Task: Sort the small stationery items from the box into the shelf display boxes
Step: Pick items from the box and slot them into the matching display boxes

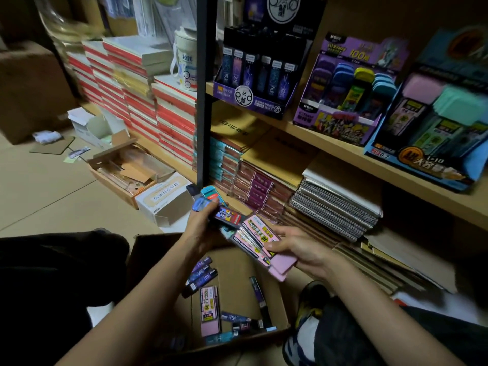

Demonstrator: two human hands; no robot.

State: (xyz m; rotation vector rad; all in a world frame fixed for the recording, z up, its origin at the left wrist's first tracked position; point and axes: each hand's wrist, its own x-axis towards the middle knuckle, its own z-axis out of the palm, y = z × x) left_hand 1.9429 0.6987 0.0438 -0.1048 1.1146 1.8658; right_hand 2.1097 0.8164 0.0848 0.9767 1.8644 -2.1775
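Sorting looks partly done: the right hand (301, 250) pinches flat pink plastic packs (260, 233), the left hand (200, 228) grips small blue and dark packs (227, 215), and loose packs (210, 310) lie by the near edge of the brown cardboard box (237, 273).

shelf (340, 150): black display box (253, 101), purple display box (340, 128), blue display box (422, 159) | floor (47, 188): open cardboard box (237, 281)
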